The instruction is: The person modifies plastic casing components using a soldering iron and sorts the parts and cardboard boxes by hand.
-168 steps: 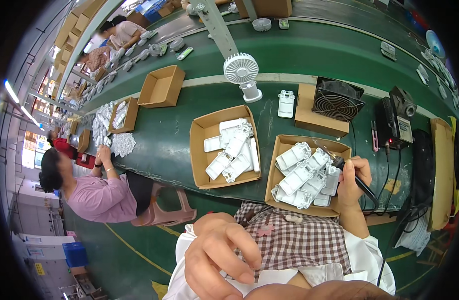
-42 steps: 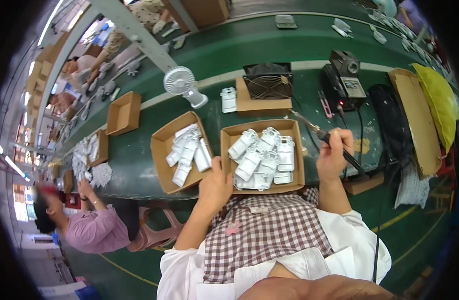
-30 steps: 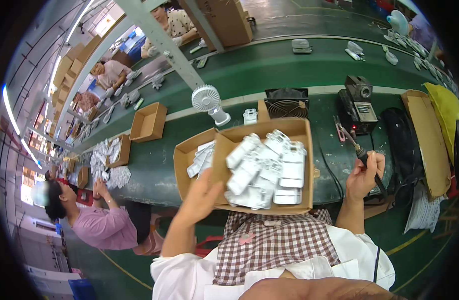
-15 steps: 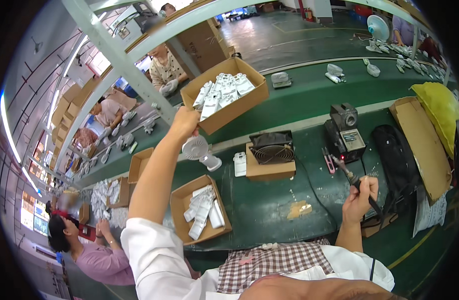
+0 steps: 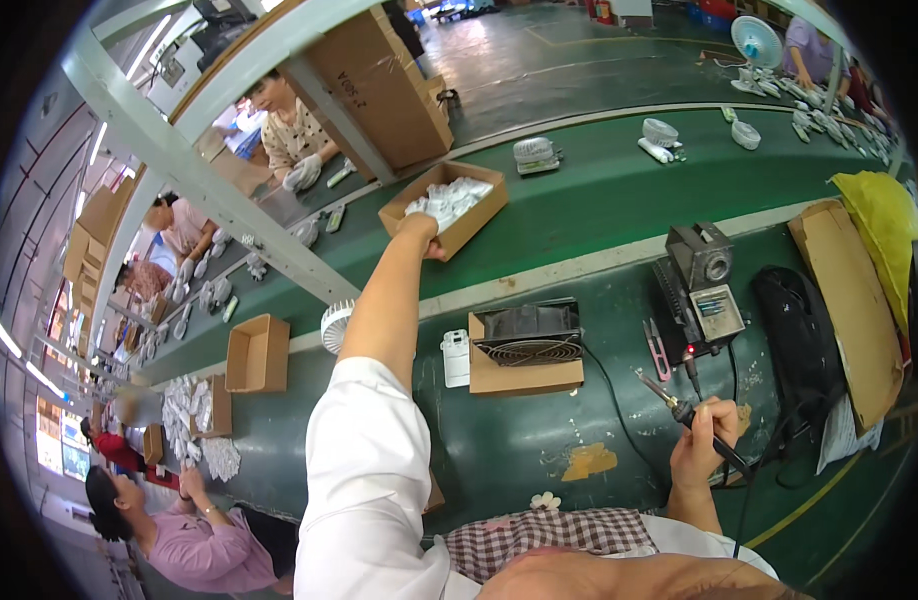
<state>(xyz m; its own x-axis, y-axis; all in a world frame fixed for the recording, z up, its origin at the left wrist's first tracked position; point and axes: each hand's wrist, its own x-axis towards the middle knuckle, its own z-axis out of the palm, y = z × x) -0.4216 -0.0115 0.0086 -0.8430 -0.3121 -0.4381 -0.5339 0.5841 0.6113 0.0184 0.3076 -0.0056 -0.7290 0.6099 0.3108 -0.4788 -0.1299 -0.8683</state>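
My left hand (image 5: pixel 419 236), at the end of an outstretched arm, is closed on the near edge of a cardboard box (image 5: pixel 476 226). Small white plastic parts (image 5: pixel 453 198) fill this box, which appears to rest on the green conveyor belt. Over the right side of the bench, my right hand (image 5: pixel 701 446) grips a soldering iron (image 5: pixel 683 412) by its dark handle. The iron's metal tip points up and left, apart from the other things. Just beyond the tip lie pink-handled tweezers (image 5: pixel 657 350), beside the black soldering station (image 5: pixel 691 290).
A black box fan (image 5: pixel 527 335) sits on cardboard, with a white plastic piece (image 5: pixel 456 358) beside it. My left arm partly hides a small white fan (image 5: pixel 336 325). Further left stands a cardboard box (image 5: pixel 258 356). A metal post (image 5: pixel 194 165) rises near the belt; co-workers sit beyond and left.
My left hand has carried the box of white parts away from me and lowered it toward the belt. My right hand, with the soldering iron, has shifted slightly down and left. The view has turned.
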